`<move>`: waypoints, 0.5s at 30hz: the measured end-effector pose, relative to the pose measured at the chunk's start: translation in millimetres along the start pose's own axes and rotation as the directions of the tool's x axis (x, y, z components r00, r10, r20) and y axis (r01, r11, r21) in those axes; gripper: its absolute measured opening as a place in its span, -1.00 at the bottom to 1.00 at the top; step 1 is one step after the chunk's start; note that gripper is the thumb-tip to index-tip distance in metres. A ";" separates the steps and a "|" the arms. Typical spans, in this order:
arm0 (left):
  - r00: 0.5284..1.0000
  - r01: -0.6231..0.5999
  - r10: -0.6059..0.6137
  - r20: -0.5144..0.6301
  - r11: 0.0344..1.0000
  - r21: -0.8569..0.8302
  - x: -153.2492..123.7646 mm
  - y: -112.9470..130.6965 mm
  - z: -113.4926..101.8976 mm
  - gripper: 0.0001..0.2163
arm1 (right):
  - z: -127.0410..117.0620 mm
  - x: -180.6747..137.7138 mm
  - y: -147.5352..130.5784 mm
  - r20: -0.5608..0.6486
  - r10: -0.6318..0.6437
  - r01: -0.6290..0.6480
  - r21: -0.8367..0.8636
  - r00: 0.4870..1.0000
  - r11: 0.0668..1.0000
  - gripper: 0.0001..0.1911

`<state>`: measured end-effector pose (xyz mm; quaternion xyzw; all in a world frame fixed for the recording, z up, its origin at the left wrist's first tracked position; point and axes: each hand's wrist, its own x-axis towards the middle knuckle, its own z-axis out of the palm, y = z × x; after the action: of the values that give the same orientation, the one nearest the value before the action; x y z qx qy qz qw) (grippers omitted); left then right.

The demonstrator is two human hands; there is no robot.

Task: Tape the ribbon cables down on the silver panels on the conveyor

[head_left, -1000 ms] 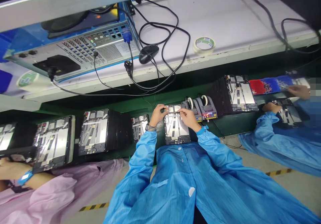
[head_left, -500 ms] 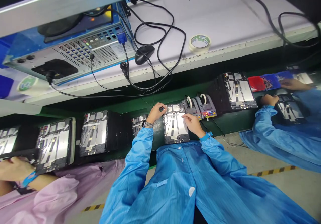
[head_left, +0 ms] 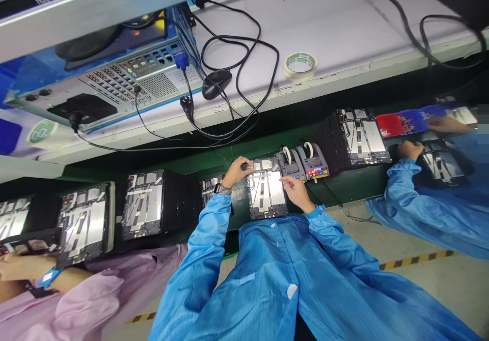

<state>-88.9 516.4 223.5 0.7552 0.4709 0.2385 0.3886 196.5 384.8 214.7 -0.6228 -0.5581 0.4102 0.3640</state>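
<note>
**Obs. A:** Hands have drawn apart since the earlier frame. The left hand [head_left: 237, 173] sits at the 11 o'clock corner of the unit; the right hand [head_left: 296, 191] has moved back toward its 3 o'clock edge.

**Obs. B:** Location of the unit?

**Obs. A:** One dark-framed tablet housing [head_left: 266, 193] lies flat on the dark green table [head_left: 240, 216], directly before the wearer's chest.

**Obs. B:** Hand state?

**Obs. A:** Left narrow, fingers pinching a small dark piece [head_left: 243, 166], too small to identify. Right open, fingers extended just over the panel; no held item visible.

**Obs. B:** Done and left?

**Obs. A:** Dark strips [head_left: 263, 191] already lie along the silver panel. Work at the 12 o'clock end appears unfinished, though how much remains cannot be told. Neighbouring housings [head_left: 143, 203] at 9 o'clock carry similar strips. Two tape dispensers [head_left: 313, 161] stand at 1 o'clock, not touched by either hand.
</note>
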 end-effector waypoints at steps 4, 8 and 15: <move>1.000 0.002 -0.002 0.011 1.000 -0.006 4.5 0.6 -0.6 -0.72 | 0.4 -0.4 2.6 -0.033 -0.001 0.002 0.008 0.999 1.000 -0.64; 0.996 0.036 -0.042 -0.077 0.996 -0.085 -7.4 1.0 -1.0 -0.70 | 1.6 -2.6 12.6 -0.127 -0.003 0.001 -0.015 0.992 1.000 -0.62; 0.865 0.382 -0.449 -0.222 0.878 -0.287 -111.7 28.9 70.6 -0.37 | 13.7 -25.5 27.6 -0.011 0.015 -0.016 -0.038 1.000 0.999 -0.46</move>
<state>-71.9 383.3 206.4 0.5423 0.6426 0.3072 0.4457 193.9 356.4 186.8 -0.6360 -0.5592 0.3990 0.3517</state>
